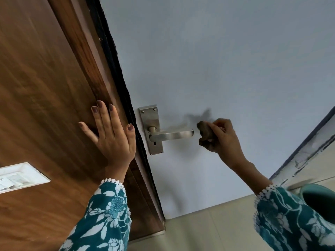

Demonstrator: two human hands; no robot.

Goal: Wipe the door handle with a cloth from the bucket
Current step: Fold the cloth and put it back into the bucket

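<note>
Cloth (204, 132) was bunched up in the right hand (220, 136), fingers curled tight around it, right at the tip of the metal door handle (172, 135) on the pale door (217, 69). Left hand (110, 131) lay flat, fingers spread open, against the wooden frame (45, 87). Teal bucket (319, 198) sat bottom right.

Right hand (220, 136) holds cloth (205, 132) just beside door handle (172, 135) tip.

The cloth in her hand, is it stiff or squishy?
Probably squishy: the cloth is scrunched into a small wad inside the right hand, which a stiff thing would not allow. It looks light, pinched by fingertips alone. It may be damp, though the picture cannot show that.
</note>
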